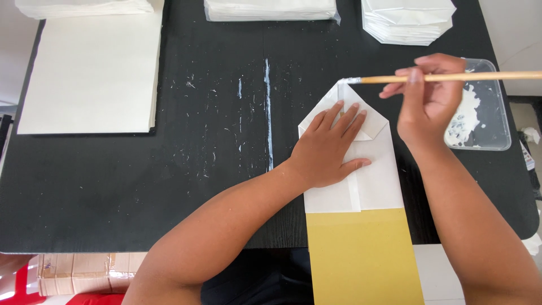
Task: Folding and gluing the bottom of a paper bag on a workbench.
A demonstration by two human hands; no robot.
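Left hand (327, 149) flat on folded paper (372, 181), right hand (429, 99) brush (451, 77) at tip

Bare black table (197, 186) lies left; glue tray (497, 121) crowds the right.

Black table (169, 186): paper stacks (90, 73), tray (491, 118).

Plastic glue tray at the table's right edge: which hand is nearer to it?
Right. The right hand, holding the brush, overlaps the plastic tray's left rim; the left hand lies flat on the folded white paper, farther left.
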